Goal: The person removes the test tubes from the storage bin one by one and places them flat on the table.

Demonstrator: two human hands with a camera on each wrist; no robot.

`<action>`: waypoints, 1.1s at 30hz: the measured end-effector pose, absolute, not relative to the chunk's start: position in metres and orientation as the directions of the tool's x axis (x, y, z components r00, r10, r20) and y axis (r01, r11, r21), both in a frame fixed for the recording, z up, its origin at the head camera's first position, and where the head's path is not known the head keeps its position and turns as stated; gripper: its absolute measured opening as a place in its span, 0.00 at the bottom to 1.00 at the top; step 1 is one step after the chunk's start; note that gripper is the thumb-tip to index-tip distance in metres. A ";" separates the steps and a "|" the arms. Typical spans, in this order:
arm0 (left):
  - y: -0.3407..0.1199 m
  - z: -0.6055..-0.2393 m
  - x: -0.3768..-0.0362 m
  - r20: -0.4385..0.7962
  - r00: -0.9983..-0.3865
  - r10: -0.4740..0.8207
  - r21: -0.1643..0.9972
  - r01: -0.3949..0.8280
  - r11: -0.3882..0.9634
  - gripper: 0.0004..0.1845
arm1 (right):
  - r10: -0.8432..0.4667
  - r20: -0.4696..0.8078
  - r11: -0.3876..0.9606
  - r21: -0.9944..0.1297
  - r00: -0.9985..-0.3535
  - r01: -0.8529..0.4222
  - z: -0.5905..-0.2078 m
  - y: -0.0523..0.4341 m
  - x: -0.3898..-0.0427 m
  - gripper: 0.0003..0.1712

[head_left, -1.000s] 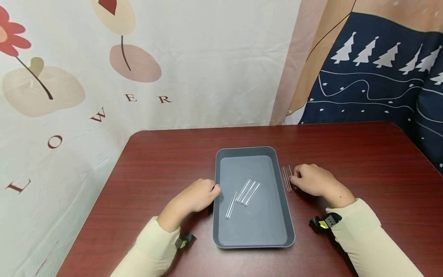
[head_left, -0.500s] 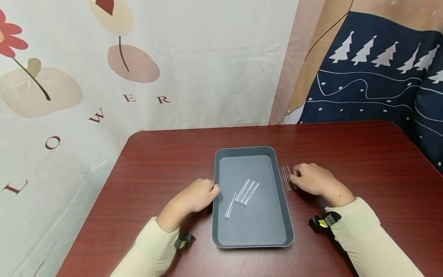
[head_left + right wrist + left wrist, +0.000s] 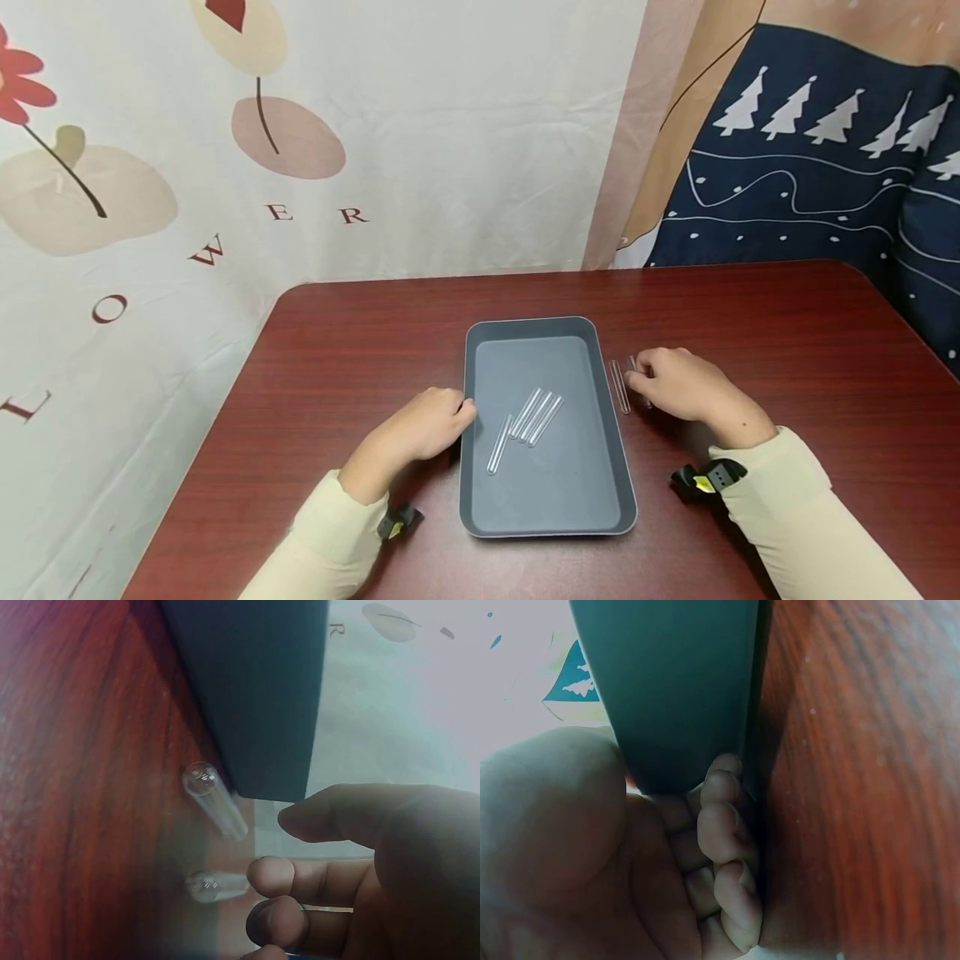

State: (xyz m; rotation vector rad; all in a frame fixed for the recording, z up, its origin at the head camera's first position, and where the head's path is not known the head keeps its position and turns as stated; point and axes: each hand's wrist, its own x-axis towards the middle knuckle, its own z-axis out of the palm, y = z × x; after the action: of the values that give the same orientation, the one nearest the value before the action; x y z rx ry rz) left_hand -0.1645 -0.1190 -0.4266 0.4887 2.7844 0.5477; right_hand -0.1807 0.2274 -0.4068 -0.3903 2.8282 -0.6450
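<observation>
A dark grey tray (image 3: 471, 467) lies in the middle of a red-brown table. Several clear glass tubes (image 3: 528, 419) lie slantwise inside it. My left hand (image 3: 450, 412) is curled against the tray's left rim with the thumb on top; in the left wrist view its knuckles (image 3: 720, 825) press the tray wall (image 3: 675, 675). Right of the tray, one loose tube (image 3: 619, 386) lies on the table. My right hand (image 3: 637, 382) has its fingertips on a second tube (image 3: 214, 885), thumb just above. The loose tube (image 3: 214, 799) lies by the tray's corner (image 3: 255, 675).
The table (image 3: 787, 333) stretches bare to the right and far side. A printed cloth backdrop (image 3: 375, 125) hangs behind it, and a dark blue tree-patterned fabric (image 3: 810, 167) sits at the back right. Black wrist cameras (image 3: 705, 479) sit on both sleeves.
My right hand has shifted slightly away and to the right, and the tube under its fingers has moved a little with it. The left hand and the tray stay put.
</observation>
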 end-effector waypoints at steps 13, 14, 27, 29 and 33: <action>-0.119 -0.427 -0.165 -0.195 -0.907 0.373 0.410 0.271 0.871 0.21 | -0.295 -0.077 0.831 -0.512 -0.952 -0.216 -0.396 0.220 -0.176 0.16; -0.119 -0.427 -0.165 -0.196 -0.907 0.373 0.410 0.269 0.871 0.21 | -0.295 -0.078 0.822 -0.528 -0.952 -0.212 -0.394 0.219 -0.175 0.16; -0.119 -0.428 -0.164 -0.191 -0.911 0.367 0.406 0.267 0.874 0.22 | -0.298 -0.025 0.779 -0.583 -0.954 -0.228 -0.383 0.203 -0.162 0.12; -0.119 -0.428 -0.164 -0.190 -0.911 0.366 0.406 0.266 0.874 0.22 | -0.299 -0.012 0.772 -0.591 -0.954 -0.235 -0.382 0.201 -0.161 0.12; -0.120 -0.428 -0.164 -0.191 -0.912 0.364 0.408 0.264 0.874 0.22 | -0.293 0.016 0.771 -0.588 -0.956 -0.246 -0.382 0.198 -0.158 0.11</action>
State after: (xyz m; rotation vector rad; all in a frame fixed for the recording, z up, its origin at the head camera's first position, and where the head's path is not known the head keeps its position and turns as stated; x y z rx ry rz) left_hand -0.1636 -0.1195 -0.4283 0.4754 2.7834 0.5517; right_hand -0.1581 0.1976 -0.3816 -0.4395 2.8835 -0.9409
